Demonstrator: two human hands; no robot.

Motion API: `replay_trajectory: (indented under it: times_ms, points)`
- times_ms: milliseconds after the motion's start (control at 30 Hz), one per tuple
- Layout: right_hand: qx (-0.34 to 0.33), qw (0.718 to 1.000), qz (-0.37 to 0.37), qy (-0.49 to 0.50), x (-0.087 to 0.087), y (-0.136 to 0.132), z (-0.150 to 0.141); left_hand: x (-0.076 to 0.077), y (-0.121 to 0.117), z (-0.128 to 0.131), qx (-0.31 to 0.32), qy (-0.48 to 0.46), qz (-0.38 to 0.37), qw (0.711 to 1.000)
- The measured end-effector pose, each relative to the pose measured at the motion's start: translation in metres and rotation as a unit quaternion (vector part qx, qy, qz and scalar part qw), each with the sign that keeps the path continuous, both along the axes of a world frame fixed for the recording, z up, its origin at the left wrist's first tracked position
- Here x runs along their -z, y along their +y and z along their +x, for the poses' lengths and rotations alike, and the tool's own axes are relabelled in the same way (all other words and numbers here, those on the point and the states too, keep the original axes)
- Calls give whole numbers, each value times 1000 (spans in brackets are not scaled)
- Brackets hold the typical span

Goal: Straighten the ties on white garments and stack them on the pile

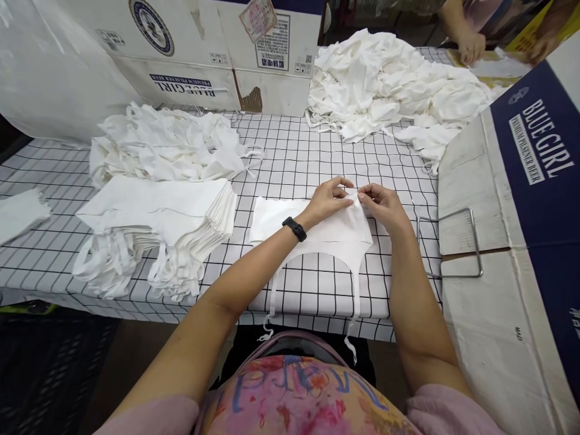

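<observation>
A white strappy top (317,232) lies flat on the checked tablecloth in front of me, its two thin straps hanging toward the near table edge. My left hand (333,196), with a black band on the wrist, pinches the fabric near the garment's far right corner. Close beside it, my right hand (380,205) pinches the same corner between thumb and fingers. Both sets of fingertips almost meet there. To the left sits a neat stack of folded white tops (158,205), straps drooping over its near side.
Loose white garments (167,142) lie behind the stack, and a larger heap (389,84) sits at the back right. Cardboard boxes stand at the back (203,54) and right (475,211), with a metal wire frame (471,241) by the right one. Another person's hand (471,47) shows beyond.
</observation>
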State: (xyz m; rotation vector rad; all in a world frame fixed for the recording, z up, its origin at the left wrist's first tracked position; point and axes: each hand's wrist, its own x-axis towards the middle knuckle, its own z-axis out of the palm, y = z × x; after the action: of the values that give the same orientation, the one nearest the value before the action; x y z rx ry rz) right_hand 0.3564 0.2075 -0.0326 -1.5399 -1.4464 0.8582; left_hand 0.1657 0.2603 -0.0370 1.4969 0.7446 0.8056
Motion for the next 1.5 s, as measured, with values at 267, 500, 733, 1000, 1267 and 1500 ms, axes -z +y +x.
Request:
replay_trajectory:
  times_ms: [267,500,733,1000,1267,1500]
  points:
    - [-12,1000,3,13,-11,-6,4,1,-5,-5,-19,-63,15,998]
    - [-34,999,18,6,-24,-16,4,-11,-18,-14,-24,-94,-14,995]
    - [-46,998,36,4,-32,-23,0,-15,-22,-18,-10,-138,-30,990]
    - [-33,998,57,-5,-49,-32,-15,-24,-30,-19,-29,-120,26,992]
    - [-70,995,68,-3,-45,-33,-19,-23,-32,-20,-33,-114,49,992]
    - [-75,994,70,33,-42,-31,-17,-20,-30,-23,-19,-125,6,992]
